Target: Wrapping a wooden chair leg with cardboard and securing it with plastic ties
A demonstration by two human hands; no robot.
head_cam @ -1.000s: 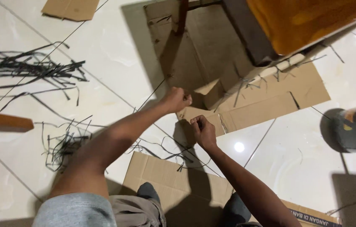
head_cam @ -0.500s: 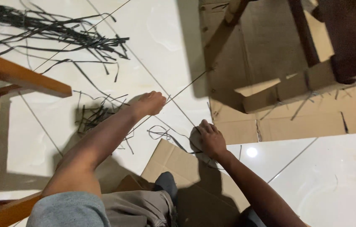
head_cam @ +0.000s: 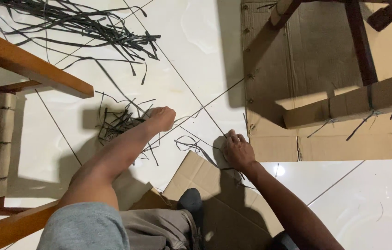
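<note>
My left hand [head_cam: 161,118] is a closed fist on the white tiled floor, pulling a thin dark strand [head_cam: 214,99] that runs taut up to the right toward the flattened cardboard [head_cam: 325,143]. My right hand [head_cam: 237,150] rests with curled fingers on the floor at the near edge of that cardboard, pinching the same kind of thin strand next to a small loop of it [head_cam: 187,144]. A second cardboard sheet [head_cam: 205,180] lies under my knees.
A heap of dark strips [head_cam: 80,28] lies at the upper left, with a smaller tangle [head_cam: 119,124] beside my left hand. A wooden frame [head_cam: 29,69] stands at the left. Chair legs [head_cam: 360,41] and a folded cardboard piece [head_cam: 349,104] sit at the upper right.
The view has swung left and down. My left hand has drawn the strand further left across the floor, and my right hand has dropped from mid-air onto the floor by the cardboard edge.
</note>
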